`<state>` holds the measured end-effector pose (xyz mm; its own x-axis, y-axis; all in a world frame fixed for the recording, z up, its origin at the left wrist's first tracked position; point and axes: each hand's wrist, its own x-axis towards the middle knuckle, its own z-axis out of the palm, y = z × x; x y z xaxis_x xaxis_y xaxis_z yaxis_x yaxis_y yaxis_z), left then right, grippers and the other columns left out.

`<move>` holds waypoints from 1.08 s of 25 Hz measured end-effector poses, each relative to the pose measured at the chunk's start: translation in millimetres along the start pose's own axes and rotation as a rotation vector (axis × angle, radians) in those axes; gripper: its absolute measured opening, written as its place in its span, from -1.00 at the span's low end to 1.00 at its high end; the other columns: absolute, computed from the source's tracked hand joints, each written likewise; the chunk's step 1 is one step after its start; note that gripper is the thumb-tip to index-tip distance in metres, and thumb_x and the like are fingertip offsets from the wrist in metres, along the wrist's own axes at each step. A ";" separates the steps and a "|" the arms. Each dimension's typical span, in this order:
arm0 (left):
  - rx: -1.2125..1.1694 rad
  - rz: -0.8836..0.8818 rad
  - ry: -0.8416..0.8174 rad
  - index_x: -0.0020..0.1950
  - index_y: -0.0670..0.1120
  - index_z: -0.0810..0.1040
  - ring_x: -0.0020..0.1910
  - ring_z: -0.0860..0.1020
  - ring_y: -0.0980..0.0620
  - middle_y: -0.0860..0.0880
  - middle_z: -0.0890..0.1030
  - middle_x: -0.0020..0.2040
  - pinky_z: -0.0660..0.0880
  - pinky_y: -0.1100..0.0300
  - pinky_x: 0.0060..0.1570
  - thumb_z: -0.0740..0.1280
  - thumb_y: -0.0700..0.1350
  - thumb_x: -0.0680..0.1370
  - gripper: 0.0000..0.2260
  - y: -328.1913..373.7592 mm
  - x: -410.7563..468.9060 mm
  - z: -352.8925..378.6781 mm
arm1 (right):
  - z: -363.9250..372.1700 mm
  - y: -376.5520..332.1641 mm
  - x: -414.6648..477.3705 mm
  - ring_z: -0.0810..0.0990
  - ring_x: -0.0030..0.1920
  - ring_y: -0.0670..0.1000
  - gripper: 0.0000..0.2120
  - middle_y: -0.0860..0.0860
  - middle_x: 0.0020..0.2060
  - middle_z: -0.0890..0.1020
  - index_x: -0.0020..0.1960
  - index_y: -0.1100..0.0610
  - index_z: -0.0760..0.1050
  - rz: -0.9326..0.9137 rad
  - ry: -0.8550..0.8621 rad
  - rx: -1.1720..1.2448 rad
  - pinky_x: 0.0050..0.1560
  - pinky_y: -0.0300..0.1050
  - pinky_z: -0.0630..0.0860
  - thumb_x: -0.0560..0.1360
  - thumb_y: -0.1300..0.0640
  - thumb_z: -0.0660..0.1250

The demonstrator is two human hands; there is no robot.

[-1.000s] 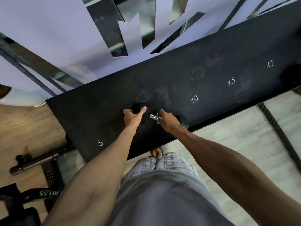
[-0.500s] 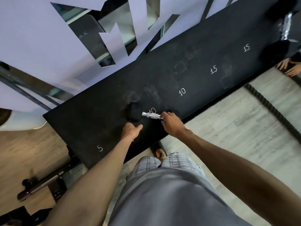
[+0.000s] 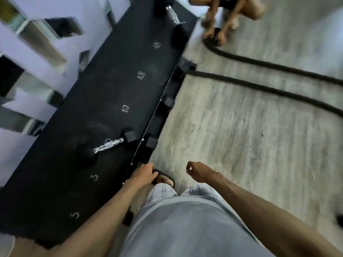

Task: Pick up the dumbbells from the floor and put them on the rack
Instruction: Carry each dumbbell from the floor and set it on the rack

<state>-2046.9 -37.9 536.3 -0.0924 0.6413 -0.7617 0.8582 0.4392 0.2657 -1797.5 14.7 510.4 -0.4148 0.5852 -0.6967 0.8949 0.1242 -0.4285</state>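
Grey plank floor (image 3: 241, 136) takes up the right half; black rack shelf (image 3: 78, 145) runs diagonally up the left half, chalked with 5, 5, 10, 15, 15. Two thick black ropes (image 3: 269, 89) cross the floor upper right. A second person (image 3: 228, 13) crouches at the top edge, hands on something dark on the floor — too blurred to name.

Small dumbbell (image 3: 108, 145) lies on the shelf over a chalk mark, chrome handle between two black heads, long axis running lower-left to upper-right, roughly along the shelf. It is racked, nobody touching it. A larger dumbbell (image 3: 172, 17) sits at the far end of the shelf, partly smeared by motion.

Left hand (image 3: 143, 174) hangs at the shelf's front edge, fingers curled loosely, holding nothing. Right hand (image 3: 199, 171) is out over the floor, fingers bent in a loose half-fist, thumb and forefinger nearly meeting, empty too.

Key relation: the racked dumbbell is up and left of both hands, left hand nearer, but it needs no further handling. No dumbbell clearly shows on the floor near this person. Judgement — next pickup probably lies to the right or ahead, so the right hand is better placed to lead.
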 end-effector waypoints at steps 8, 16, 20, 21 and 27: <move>0.351 0.374 -0.210 -0.01 -0.05 0.53 0.02 0.61 -0.14 -0.06 0.66 -0.02 0.48 0.06 -0.01 0.24 0.09 0.54 -0.77 180.0 -24.3 77.6 | 77.9 145.3 -164.4 0.62 0.06 0.19 -0.78 0.17 0.00 0.68 0.15 0.15 0.52 0.452 0.290 0.593 -0.06 -0.08 0.43 0.59 0.08 0.21; 0.818 0.645 -0.375 0.16 -0.10 0.52 0.10 0.60 -0.15 -0.15 0.66 0.06 0.43 0.14 -0.03 0.29 -0.04 0.55 -0.77 339.7 10.8 155.3 | 143.9 222.7 -262.8 0.60 -0.05 0.08 -0.81 0.01 -0.10 0.63 0.07 0.10 0.54 0.803 0.549 1.076 -0.07 -0.11 0.46 0.54 0.12 0.21; 0.898 0.718 -0.469 0.14 -0.14 0.53 0.06 0.61 -0.15 -0.19 0.66 0.04 0.45 0.13 0.00 0.31 -0.07 0.55 -0.78 435.1 20.7 205.2 | 157.2 267.6 -304.4 0.55 -0.08 0.02 -0.77 0.01 -0.09 0.61 0.12 0.12 0.54 0.958 0.606 1.222 -0.09 -0.17 0.43 0.55 0.20 0.18; 0.921 0.729 -0.484 0.14 -0.14 0.53 0.06 0.61 -0.15 -0.18 0.66 0.06 0.46 0.11 0.02 0.31 -0.07 0.55 -0.78 455.3 21.5 217.4 | 158.0 279.6 -314.4 0.58 -0.06 0.04 -0.75 0.05 -0.05 0.65 0.14 0.13 0.55 0.994 0.620 1.252 -0.08 -0.17 0.42 0.54 0.21 0.16; 1.227 0.866 -0.574 0.19 -0.13 0.52 0.12 0.59 -0.14 -0.17 0.65 0.13 0.47 0.11 0.05 0.29 -0.04 0.57 -0.75 589.3 6.2 301.1 | 159.4 353.1 -373.7 0.56 -0.04 0.02 -0.75 0.08 0.05 0.66 0.18 0.15 0.54 1.217 0.793 1.411 -0.07 -0.17 0.41 0.59 0.21 0.15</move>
<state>-1389.7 35.4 510.2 0.5620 -0.0168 -0.8270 0.4420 -0.8390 0.3174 -1352.7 -287.9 527.8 0.6859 0.0674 -0.7246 -0.2923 -0.8863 -0.3592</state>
